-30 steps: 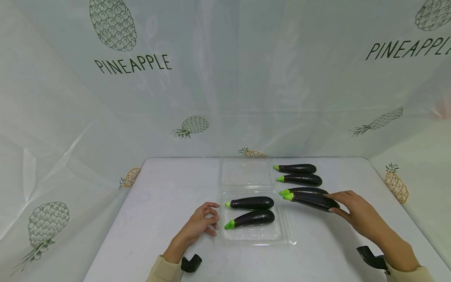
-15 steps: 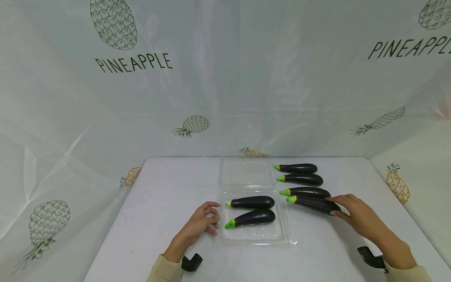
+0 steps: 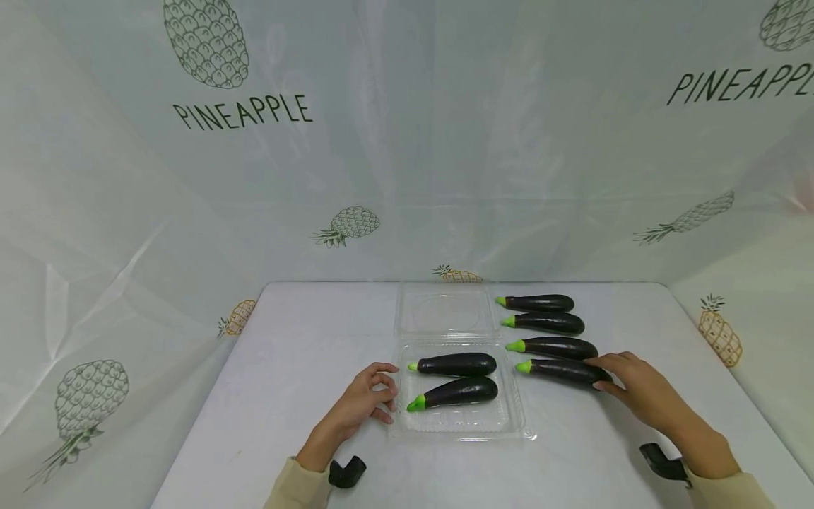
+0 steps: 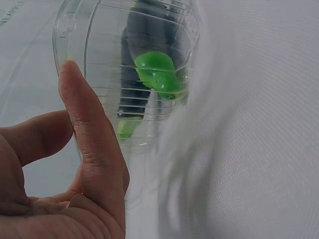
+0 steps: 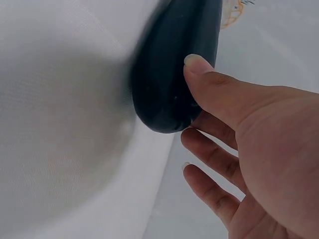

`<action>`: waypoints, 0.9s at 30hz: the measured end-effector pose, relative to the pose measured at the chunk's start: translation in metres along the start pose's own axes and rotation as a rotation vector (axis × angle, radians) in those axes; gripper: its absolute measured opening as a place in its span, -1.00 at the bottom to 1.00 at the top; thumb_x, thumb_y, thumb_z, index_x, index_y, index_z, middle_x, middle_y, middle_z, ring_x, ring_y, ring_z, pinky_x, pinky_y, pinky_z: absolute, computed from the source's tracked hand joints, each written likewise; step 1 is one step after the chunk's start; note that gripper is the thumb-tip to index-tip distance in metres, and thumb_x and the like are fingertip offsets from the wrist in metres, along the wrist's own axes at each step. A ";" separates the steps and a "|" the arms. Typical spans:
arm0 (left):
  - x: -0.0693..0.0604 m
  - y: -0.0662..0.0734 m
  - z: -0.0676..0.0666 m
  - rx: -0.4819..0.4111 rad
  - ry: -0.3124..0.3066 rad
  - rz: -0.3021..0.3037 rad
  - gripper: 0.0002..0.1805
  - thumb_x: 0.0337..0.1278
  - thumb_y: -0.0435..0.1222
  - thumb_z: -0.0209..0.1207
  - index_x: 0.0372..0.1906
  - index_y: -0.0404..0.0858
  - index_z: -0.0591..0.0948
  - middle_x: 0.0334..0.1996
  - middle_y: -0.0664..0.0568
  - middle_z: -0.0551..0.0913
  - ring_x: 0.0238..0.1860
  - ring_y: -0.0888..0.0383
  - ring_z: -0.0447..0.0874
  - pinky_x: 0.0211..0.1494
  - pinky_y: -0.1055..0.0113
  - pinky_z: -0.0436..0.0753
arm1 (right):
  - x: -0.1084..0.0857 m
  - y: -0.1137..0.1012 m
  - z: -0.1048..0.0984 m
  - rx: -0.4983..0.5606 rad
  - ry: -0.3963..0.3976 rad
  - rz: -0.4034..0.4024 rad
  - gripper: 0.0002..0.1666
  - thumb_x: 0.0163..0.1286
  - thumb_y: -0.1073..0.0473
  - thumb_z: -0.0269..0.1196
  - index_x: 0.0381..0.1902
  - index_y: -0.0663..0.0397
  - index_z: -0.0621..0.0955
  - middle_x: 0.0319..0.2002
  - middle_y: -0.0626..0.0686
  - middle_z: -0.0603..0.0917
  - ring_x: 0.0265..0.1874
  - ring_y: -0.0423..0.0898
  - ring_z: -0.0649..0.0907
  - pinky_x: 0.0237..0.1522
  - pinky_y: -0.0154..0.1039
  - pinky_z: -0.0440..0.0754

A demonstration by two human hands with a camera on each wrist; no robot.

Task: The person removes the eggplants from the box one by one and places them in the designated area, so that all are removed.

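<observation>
Right hand [image 3: 641,389] pinching eggplant [image 3: 561,370], stem [image 3: 524,367] in head view only

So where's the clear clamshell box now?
In the head view, the clamshell box lies open at lower centre, right of the left hand and left of four eggplants.

1. In the lower centre of the head view, the container [image 3: 464,424] is looking like thin, clear, glossy plastic; in the left wrist view its ribbed wall is catching the light.
2. Right of centre in the head view, the eggplants [image 3: 548,323] are showing smooth, glossy dark skin.
3. At upper centre of the left wrist view, a green stem [image 4: 158,72] is gleaming smoothly.
4. Along that view's right side, the white tabletop [image 4: 259,129] is showing a matt, finely woven-looking texture.
5. Behind, the printed backdrop [image 3: 464,141] is looking like creased plastic sheeting with a soft sheen.
6. At the bottom edge, the sleeves [image 3: 302,486] are appearing as matt cloth.
</observation>
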State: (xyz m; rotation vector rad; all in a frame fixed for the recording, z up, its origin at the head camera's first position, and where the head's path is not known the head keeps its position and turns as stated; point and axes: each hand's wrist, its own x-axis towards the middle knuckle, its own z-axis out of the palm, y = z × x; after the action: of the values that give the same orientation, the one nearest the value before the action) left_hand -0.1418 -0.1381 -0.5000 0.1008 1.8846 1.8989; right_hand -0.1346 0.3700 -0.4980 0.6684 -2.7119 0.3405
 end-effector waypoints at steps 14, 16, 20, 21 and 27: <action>-0.002 0.003 0.002 0.007 0.006 -0.002 -0.49 0.45 -0.48 0.14 0.39 -0.50 0.32 -0.20 0.01 0.51 -0.38 0.17 0.59 -0.44 0.36 0.73 | 0.007 -0.002 0.006 -0.020 0.040 -0.010 -0.44 -0.02 0.37 0.62 0.01 0.26 0.73 -0.11 0.20 0.73 -0.12 0.26 0.69 -0.14 0.22 0.73; -0.002 0.003 0.002 0.004 0.006 -0.001 -0.48 0.44 -0.49 0.14 0.39 -0.50 0.32 -0.20 0.01 0.51 -0.38 0.17 0.60 -0.44 0.36 0.73 | 0.009 -0.002 0.007 -0.033 0.051 -0.015 -0.43 -0.04 0.38 0.63 0.00 0.26 0.73 -0.11 0.20 0.72 -0.14 0.25 0.69 -0.16 0.21 0.73; -0.002 0.003 0.002 0.003 0.005 -0.001 -0.48 0.44 -0.49 0.14 0.39 -0.50 0.32 -0.21 0.01 0.51 -0.38 0.17 0.59 -0.44 0.37 0.73 | 0.010 -0.003 0.010 -0.054 0.053 -0.008 -0.42 -0.05 0.39 0.64 0.00 0.26 0.74 -0.13 0.21 0.69 -0.17 0.23 0.68 -0.19 0.18 0.73; -0.002 0.003 0.002 0.003 0.004 0.000 -0.48 0.43 -0.50 0.14 0.39 -0.50 0.32 -0.21 0.01 0.51 -0.38 0.17 0.59 -0.44 0.37 0.73 | 0.011 -0.004 0.010 -0.057 0.049 -0.001 -0.42 -0.05 0.39 0.64 0.00 0.26 0.74 -0.13 0.21 0.69 -0.17 0.23 0.68 -0.19 0.18 0.73; -0.002 0.003 0.002 0.001 0.003 0.004 -0.48 0.42 -0.50 0.14 0.39 -0.50 0.32 -0.21 0.03 0.51 -0.38 0.17 0.59 -0.44 0.36 0.74 | 0.010 -0.011 0.008 -0.060 0.034 0.045 -0.42 -0.01 0.38 0.64 0.02 0.28 0.73 -0.08 0.26 0.68 -0.12 0.28 0.68 -0.14 0.23 0.72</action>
State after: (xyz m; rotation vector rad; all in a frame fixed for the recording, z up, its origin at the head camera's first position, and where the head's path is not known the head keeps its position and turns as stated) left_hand -0.1396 -0.1368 -0.4965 0.1018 1.8887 1.9019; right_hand -0.1399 0.3537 -0.5002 0.5809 -2.6962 0.2779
